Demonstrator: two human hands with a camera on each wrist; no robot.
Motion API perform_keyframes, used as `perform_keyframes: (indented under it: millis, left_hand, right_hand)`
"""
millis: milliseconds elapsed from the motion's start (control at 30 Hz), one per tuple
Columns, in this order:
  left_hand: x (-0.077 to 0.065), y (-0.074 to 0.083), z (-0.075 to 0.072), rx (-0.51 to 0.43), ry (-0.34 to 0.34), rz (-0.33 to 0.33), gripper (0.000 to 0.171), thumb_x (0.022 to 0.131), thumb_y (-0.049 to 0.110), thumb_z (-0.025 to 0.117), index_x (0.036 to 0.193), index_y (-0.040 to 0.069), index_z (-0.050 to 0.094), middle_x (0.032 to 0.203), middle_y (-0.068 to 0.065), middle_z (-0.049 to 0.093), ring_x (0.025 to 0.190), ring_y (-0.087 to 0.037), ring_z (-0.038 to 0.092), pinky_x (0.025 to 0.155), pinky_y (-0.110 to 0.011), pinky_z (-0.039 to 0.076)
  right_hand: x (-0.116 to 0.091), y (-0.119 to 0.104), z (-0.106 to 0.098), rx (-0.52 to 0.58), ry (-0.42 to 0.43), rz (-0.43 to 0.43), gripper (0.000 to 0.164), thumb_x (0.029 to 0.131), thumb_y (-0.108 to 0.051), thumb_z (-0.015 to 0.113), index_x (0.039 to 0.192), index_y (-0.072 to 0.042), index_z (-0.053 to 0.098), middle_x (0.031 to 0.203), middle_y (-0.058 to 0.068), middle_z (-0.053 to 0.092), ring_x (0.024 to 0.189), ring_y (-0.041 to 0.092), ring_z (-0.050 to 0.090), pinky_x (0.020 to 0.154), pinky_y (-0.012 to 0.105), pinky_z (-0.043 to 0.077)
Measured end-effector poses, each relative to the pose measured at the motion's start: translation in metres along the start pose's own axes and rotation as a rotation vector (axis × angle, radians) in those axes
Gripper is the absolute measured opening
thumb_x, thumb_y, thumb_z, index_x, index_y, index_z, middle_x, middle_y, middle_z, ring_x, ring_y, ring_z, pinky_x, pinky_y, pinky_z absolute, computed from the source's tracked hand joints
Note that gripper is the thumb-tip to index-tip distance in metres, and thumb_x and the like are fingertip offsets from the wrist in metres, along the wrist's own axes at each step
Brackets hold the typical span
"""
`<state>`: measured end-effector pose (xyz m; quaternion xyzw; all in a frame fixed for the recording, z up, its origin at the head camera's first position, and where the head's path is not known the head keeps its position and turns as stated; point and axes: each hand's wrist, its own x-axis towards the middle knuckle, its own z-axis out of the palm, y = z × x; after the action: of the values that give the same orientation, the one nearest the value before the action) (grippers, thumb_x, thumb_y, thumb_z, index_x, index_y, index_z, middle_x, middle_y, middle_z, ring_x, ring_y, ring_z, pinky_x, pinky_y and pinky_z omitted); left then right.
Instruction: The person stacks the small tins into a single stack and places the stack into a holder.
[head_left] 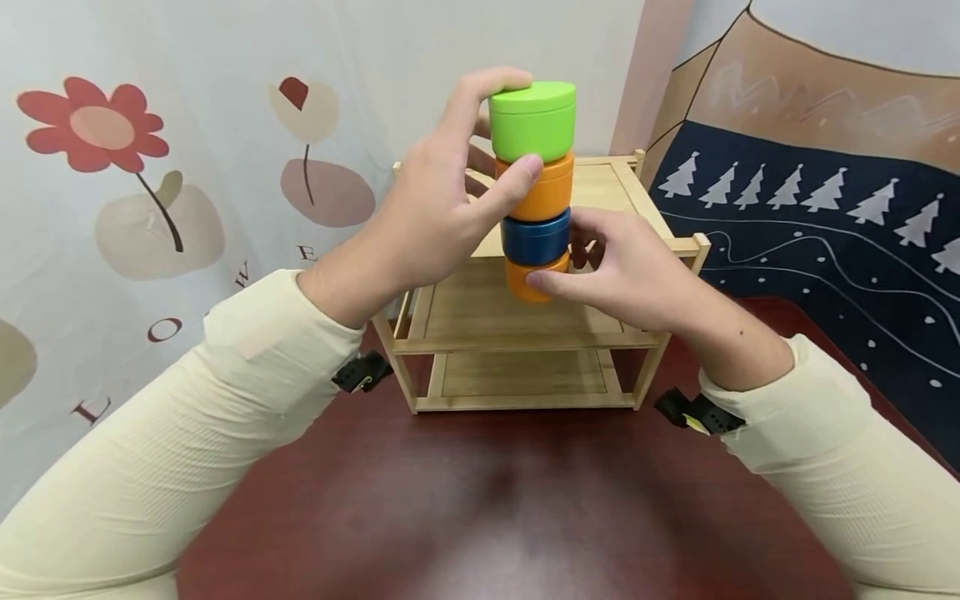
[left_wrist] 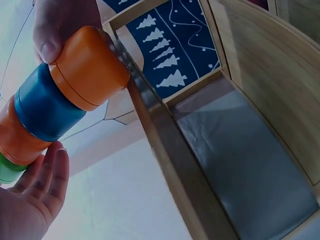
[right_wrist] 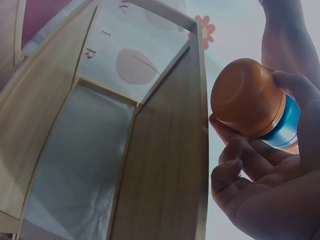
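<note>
Both hands hold a column of four-colour-banded round containers upright in front of the wooden rack. At its top is a green lidded container [head_left: 532, 125], followed downward by an orange container [head_left: 551, 187], a blue container [head_left: 536, 239] and a smaller orange container [head_left: 519, 282]. My left hand [head_left: 438, 192] grips the upper part, index finger over the green lid's edge and thumb against the upper orange container. Low on the right, my right hand [head_left: 637, 267] pinches the bottom orange container [right_wrist: 247, 97], its thumb in front. The bottom container shows nothing beneath it in the right wrist view.
The light wooden rack [head_left: 525, 342] with stacked shelves stands on a dark red table [head_left: 480, 500]. Behind it hangs a pale flower-printed backdrop [head_left: 247, 100]; a dark blue cloth with white trees [head_left: 810, 233] lies at the right. Each wrist carries a black strap [head_left: 363, 372].
</note>
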<state>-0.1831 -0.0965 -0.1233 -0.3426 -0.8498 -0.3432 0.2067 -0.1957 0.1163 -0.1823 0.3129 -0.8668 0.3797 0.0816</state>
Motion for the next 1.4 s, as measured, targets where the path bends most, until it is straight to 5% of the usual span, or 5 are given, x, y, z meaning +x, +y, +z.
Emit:
perform_keyframes:
  millis: [400, 700, 1400]
  left_hand:
    - [0.015, -0.004, -0.002, -0.002, 0.015, -0.014, 0.057, 0.1, 0.04, 0.054, 0.148, 0.021, 0.029, 0.121, -0.004, 0.058, 0.089, -0.006, 0.065, 0.083, -0.022, 0.054]
    - [0.024, -0.013, -0.002, 0.026, 0.024, -0.018, 0.061, 0.098, 0.041, 0.058, 0.148, 0.022, 0.028, 0.121, -0.003, 0.057, 0.089, -0.007, 0.064, 0.084, -0.022, 0.054]
    - [0.042, -0.025, 0.003, 0.041, 0.029, -0.079, 0.061, 0.099, 0.042, 0.056, 0.149, 0.023, 0.026, 0.12, -0.004, 0.056, 0.091, -0.01, 0.064, 0.086, -0.023, 0.051]
  right_hand:
    - [0.017, 0.004, -0.002, -0.027, 0.061, 0.004, 0.041, 0.087, -0.036, 0.076, 0.121, -0.015, 0.066, 0.097, 0.002, 0.07, 0.084, 0.015, 0.057, 0.07, 0.027, 0.045]
    - [0.032, 0.009, 0.0, -0.023, 0.046, 0.02, 0.046, 0.088, -0.041, 0.074, 0.124, -0.014, 0.064, 0.103, 0.003, 0.07, 0.094, 0.017, 0.059, 0.077, 0.036, 0.045]
    - [0.054, 0.019, -0.004, 0.004, -0.002, 0.059, 0.053, 0.09, -0.043, 0.071, 0.132, -0.013, 0.059, 0.116, 0.003, 0.069, 0.099, 0.019, 0.06, 0.083, 0.036, 0.045]
